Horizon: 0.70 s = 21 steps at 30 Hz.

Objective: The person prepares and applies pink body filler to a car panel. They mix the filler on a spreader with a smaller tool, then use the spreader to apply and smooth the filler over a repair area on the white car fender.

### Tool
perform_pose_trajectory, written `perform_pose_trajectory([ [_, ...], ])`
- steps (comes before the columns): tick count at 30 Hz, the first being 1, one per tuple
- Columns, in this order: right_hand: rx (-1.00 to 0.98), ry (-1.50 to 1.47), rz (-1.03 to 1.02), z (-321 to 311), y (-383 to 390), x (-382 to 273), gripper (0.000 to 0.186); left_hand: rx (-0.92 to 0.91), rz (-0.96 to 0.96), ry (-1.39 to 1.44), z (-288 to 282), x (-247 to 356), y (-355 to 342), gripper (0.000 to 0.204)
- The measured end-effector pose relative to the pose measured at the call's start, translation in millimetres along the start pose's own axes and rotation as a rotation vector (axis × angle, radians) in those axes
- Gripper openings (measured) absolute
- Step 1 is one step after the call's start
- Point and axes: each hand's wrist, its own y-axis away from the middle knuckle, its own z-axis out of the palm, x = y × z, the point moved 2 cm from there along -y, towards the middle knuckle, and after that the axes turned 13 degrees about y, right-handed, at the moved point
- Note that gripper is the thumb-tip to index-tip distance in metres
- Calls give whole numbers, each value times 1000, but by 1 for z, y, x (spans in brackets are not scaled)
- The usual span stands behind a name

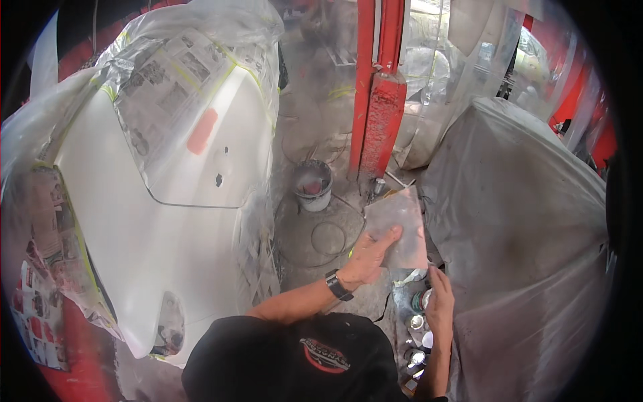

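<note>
My left hand (367,260), with a dark watch on its wrist, grips a flat, pale rectangular board (402,224) with pinkish edges. The thumb lies across the board's face and the other fingers are underneath. At the board's lower right corner is my right hand (439,295), its fingers pinched together near the edge. Whatever it holds is too small to make out. To my left stands a white car body panel (194,234) with a salmon-coloured patch (202,131) and two small dark spots. Newspaper masking (167,100) and yellow-green tape border the panel.
A bucket (313,201) stands on the grey floor beside a thin looped hose. Behind it rises a red post (378,100). Several small cans (416,323) are below my right hand. At right, a large shape lies under a grey cover (516,221). Clear plastic sheeting hangs behind.
</note>
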Motion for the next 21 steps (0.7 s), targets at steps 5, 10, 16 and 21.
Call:
perform_pose_trajectory([
  [5,267,-920,444,2,23,18,31,22,251,-98,-16,1,1,34],
  [10,338,-1406,569,3,30,-24,46,36,323,-338,-28,-3,2,41],
  [16,108,-1674,767,15,25,-53,42,131,248,-349,-20,-2,-11,30],
  [21,16,-1641,847,21,5,-64,38,-18,158,-131,-5,-11,-10,28],
])
